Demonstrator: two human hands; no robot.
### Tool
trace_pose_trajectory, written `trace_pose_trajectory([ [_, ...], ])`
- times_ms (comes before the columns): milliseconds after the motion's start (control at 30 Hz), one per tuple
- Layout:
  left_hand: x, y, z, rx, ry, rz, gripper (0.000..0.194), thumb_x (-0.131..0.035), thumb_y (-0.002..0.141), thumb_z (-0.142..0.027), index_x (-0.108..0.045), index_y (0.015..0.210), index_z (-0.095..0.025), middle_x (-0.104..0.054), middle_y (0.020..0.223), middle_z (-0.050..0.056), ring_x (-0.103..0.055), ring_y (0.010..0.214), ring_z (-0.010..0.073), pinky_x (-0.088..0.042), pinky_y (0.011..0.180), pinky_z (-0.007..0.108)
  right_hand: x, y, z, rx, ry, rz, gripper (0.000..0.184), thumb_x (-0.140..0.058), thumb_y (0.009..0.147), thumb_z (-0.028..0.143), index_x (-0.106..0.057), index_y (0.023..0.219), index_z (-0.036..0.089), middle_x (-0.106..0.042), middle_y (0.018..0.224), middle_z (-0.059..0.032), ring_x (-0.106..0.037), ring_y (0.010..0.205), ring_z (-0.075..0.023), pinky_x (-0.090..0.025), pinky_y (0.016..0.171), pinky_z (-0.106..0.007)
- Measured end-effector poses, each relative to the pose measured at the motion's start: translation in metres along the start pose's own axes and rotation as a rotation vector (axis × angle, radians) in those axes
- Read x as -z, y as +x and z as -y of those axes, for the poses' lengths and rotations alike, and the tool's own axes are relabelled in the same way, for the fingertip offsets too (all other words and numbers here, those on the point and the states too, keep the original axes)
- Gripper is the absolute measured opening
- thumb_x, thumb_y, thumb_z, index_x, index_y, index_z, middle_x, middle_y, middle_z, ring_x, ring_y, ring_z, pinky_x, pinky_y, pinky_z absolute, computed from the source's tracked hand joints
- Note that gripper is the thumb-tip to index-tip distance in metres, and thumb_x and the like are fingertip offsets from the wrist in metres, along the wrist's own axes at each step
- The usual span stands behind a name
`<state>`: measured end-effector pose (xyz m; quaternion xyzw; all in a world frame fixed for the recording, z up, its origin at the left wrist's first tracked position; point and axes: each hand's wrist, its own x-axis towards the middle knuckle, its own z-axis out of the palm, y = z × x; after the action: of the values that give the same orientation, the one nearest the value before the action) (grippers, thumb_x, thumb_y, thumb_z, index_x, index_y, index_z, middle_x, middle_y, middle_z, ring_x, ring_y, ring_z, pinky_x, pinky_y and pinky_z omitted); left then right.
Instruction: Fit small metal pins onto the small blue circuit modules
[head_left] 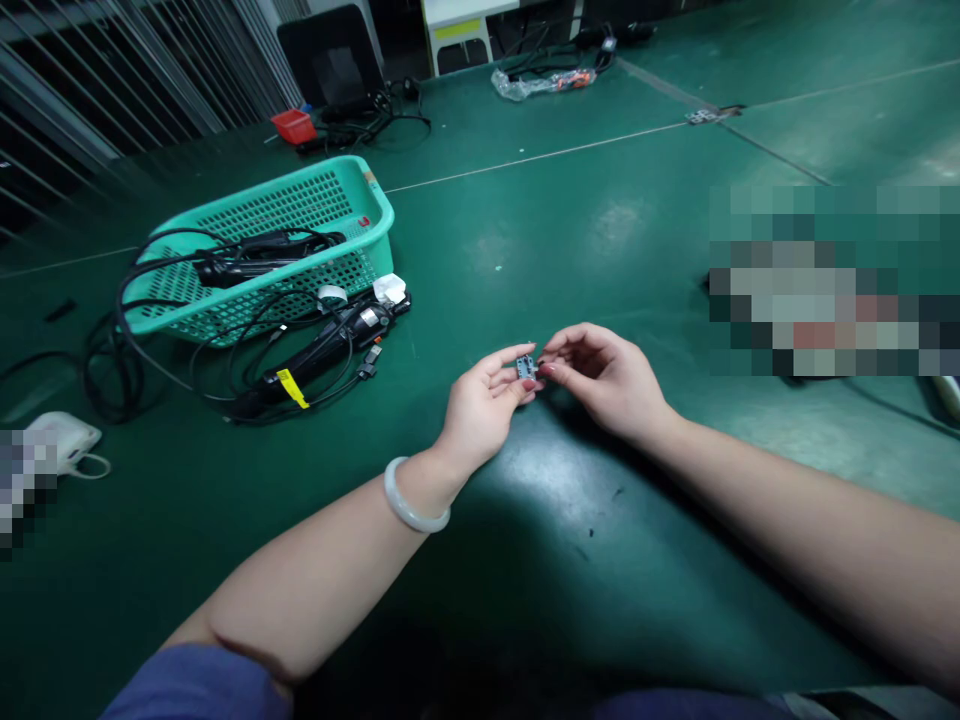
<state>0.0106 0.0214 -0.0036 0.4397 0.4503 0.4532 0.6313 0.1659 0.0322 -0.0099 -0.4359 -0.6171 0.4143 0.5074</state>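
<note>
A small blue-grey circuit board (526,368) is pinched between the thumb and fingers of my left hand (484,405), above the green table. Dark parts show on the board's face, too small to make out. My right hand (604,380) comes in from the other side, its thumb and fingers closed in a pinch at the board's right edge. Whatever lies between those right fingertips is hidden. A pale bangle (412,505) circles my left wrist.
To the left stands a green perforated basket (281,275) with black cabled devices inside. Beside it lies a black device (315,355) with cables and a yellow tag. A red bin (294,126), a black panel (331,60) and a plastic-wrapped bundle (544,82) are farther back. Blurred areas hide things on both sides.
</note>
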Motion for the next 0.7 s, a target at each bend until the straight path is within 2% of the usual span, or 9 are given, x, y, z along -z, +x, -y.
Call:
trace_pose_trajectory([
  [133, 0.0008, -0.0013, 0.0017, -0.058, 0.068, -0.003, 0.034, -0.061, 0.077, -0.01, -0.064, 0.111, -0.016, -0.072, 0.091, 0.007, -0.067, 0.078, 0.0123, -0.054, 0.077, 0.028, -0.0002, -0.0002, -0.0021, -0.017, 0.066, 0.04, 0.023, -0.069, 0.073, 0.027, -0.056, 0.09, 0.021, -0.064, 0.083, -0.0021, -0.062, 0.075, -0.0148, -0.054, 0.073, -0.033],
  [300, 0.0044, -0.0021, 0.0062, -0.191, 0.2, 0.01, 0.036, -0.061, 0.077, -0.014, -0.065, 0.113, -0.019, -0.072, 0.104, 0.007, -0.068, 0.084, 0.0142, -0.054, 0.084, 0.03, -0.0007, -0.0011, -0.0007, -0.01, 0.041, 0.052, 0.024, -0.069, 0.073, 0.028, -0.054, 0.091, 0.022, -0.064, 0.082, -0.0017, -0.062, 0.074, -0.0144, -0.053, 0.07, -0.031],
  [400, 0.0064, -0.0029, 0.0074, -0.245, 0.309, 0.008, 0.036, -0.06, 0.079, -0.017, -0.065, 0.115, -0.021, -0.073, 0.105, 0.006, -0.069, 0.087, 0.016, -0.054, 0.086, 0.031, -0.0006, -0.0007, 0.0, -0.005, 0.018, 0.055, 0.024, -0.069, 0.073, 0.028, -0.053, 0.091, 0.022, -0.064, 0.081, -0.0014, -0.061, 0.073, -0.0138, -0.052, 0.068, -0.03],
  [567, 0.0079, -0.0042, 0.0079, -0.276, 0.369, 0.021, 0.037, -0.059, 0.081, -0.021, -0.064, 0.118, -0.024, -0.07, 0.114, 0.005, -0.067, 0.095, 0.0179, -0.051, 0.091, 0.032, 0.0, -0.0003, -0.0007, 0.002, -0.001, 0.062, 0.025, -0.069, 0.073, 0.027, -0.052, 0.092, 0.023, -0.064, 0.082, -0.0015, -0.061, 0.073, -0.0144, -0.052, 0.068, -0.031],
  [700, 0.0086, -0.0041, 0.0098, -0.285, 0.381, -0.005, 0.036, -0.061, 0.08, -0.023, -0.066, 0.115, -0.025, -0.071, 0.111, 0.004, -0.068, 0.091, 0.0182, -0.052, 0.089, 0.032, -0.0002, -0.0007, 0.0, 0.01, -0.017, 0.067, 0.024, -0.068, 0.074, 0.027, -0.052, 0.092, 0.023, -0.064, 0.082, -0.0013, -0.061, 0.073, -0.0147, -0.052, 0.067, -0.031],
])
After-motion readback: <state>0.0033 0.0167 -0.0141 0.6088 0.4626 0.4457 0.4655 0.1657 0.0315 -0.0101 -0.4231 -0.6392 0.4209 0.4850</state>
